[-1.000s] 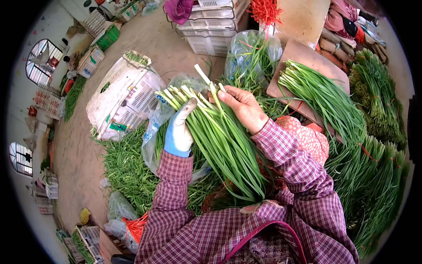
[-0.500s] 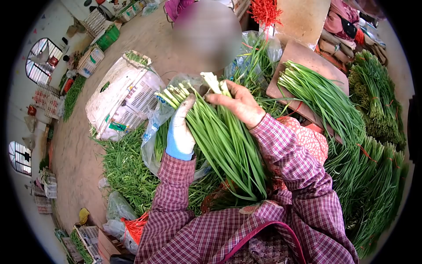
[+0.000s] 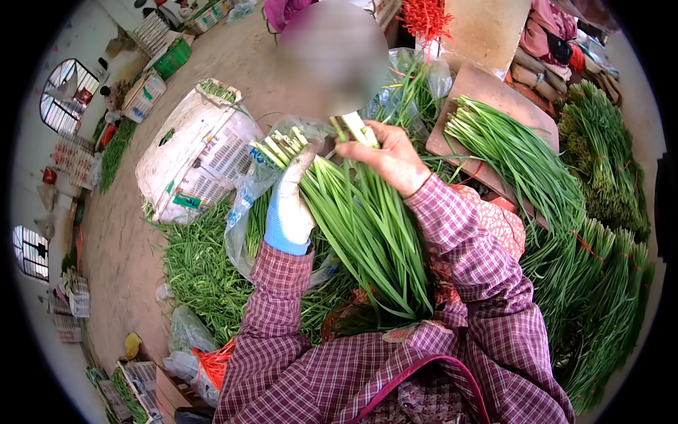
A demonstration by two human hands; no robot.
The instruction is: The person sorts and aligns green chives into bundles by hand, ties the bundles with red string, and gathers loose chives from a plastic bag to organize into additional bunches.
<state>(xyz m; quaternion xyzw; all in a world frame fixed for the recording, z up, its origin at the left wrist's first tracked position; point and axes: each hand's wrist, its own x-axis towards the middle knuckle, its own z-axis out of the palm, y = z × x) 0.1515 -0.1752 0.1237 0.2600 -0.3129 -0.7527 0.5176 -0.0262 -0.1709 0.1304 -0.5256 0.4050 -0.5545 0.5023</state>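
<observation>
Arched barred window (image 3: 68, 90), green crate (image 3: 173, 59), pink cloth (image 3: 548, 28), brown floor (image 3: 233, 60)

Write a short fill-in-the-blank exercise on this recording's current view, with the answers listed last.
The left hand is gloved, while the right hand is ____.
The held stalks have their pale ends pointing ____ from the person's body.
The bunch on the brown board lies to the ____ of both hands.

Missing words: bare; away; right.

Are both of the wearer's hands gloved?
No, only the left hand wears a glove; the right hand, gripping greens, is bare.
</observation>
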